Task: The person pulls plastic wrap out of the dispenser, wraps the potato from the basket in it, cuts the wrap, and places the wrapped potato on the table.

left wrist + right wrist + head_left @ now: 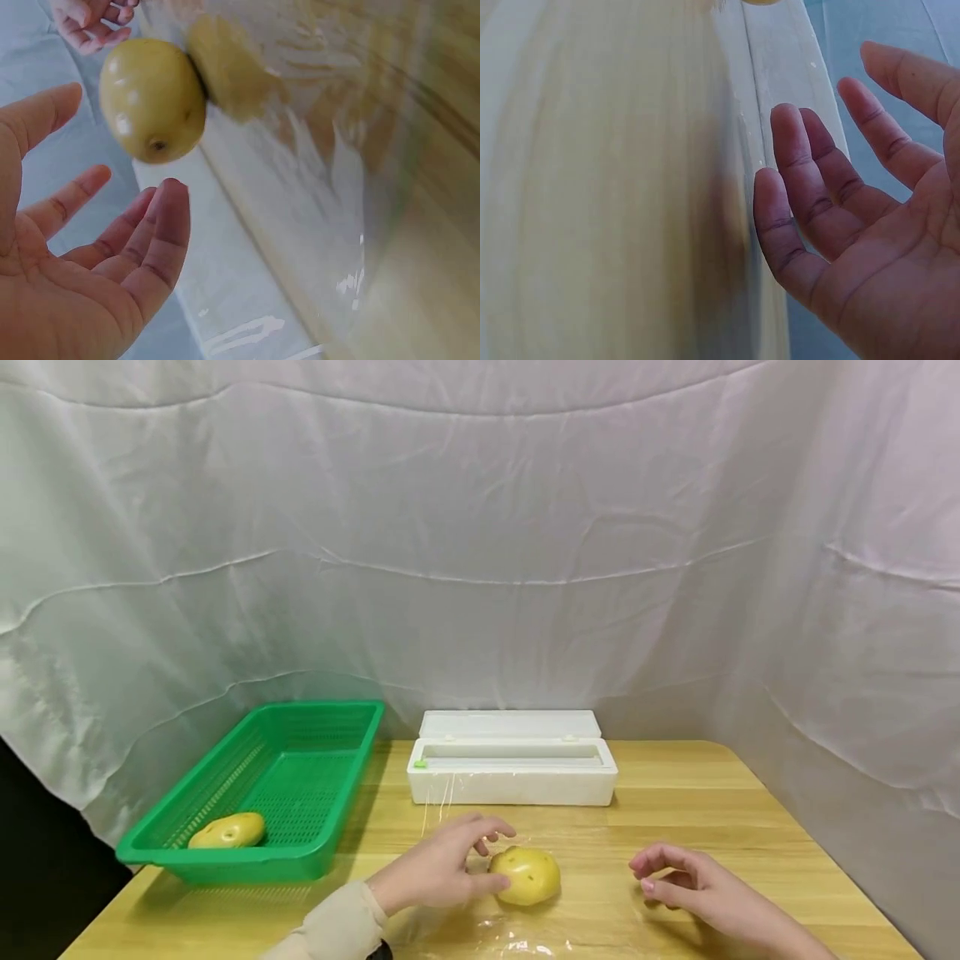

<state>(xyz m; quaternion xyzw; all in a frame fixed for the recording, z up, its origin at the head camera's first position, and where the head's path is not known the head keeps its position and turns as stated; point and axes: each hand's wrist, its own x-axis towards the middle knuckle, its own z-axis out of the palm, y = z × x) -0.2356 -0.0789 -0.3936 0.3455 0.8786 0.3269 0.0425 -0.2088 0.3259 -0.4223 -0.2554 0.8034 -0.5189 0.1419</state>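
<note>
A yellow potato (528, 877) rests on a sheet of clear cling film (495, 939) spread over the wooden table. Beside the potato's left side is my left hand (450, 864), with its fingers spread and loosely bent. In the left wrist view a gap shows between those fingers and the potato (154, 101). My right hand (693, 885) hovers over the table to the right, fingers relaxed and holding nothing. Behind the potato stands a white cling film dispenser (513, 789) with its lid raised; film runs from its front toward the potato.
At the left, a green plastic basket (300, 857) holds another potato (228, 832). A small green slider (421, 764) sits at the dispenser's left end. Grey-white cloth (510, 543) hangs behind the table (667, 777) and along its right side.
</note>
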